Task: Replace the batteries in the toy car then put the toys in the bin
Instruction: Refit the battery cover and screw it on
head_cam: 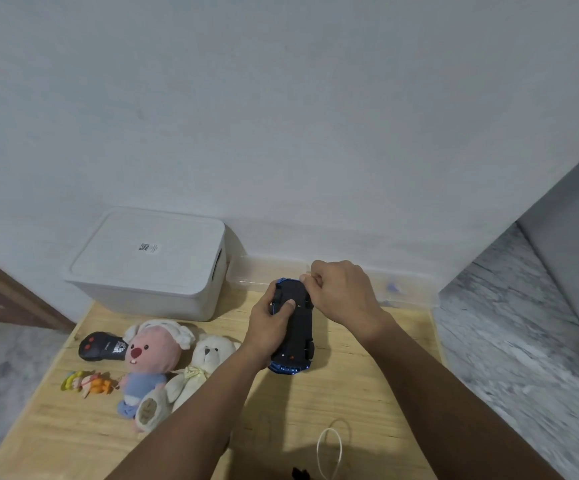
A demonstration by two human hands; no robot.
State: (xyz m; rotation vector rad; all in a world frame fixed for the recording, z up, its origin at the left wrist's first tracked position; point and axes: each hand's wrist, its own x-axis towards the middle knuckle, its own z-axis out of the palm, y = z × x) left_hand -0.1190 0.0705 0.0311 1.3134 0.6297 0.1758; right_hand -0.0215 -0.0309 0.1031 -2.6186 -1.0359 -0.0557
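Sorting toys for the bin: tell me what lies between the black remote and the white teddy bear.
In the head view, the pink plush lies between the black remote and the white teddy bear, all on the wooden table.

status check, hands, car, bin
Left hand grips upturned toy car; right hand closed at its far end. White bin lid on. Plush toys lie left, clear.

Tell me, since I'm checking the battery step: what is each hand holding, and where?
The left hand grips the upturned toy car by its left side, thumb on the underside. The right hand is closed at its far end; what it pinches cannot be told.
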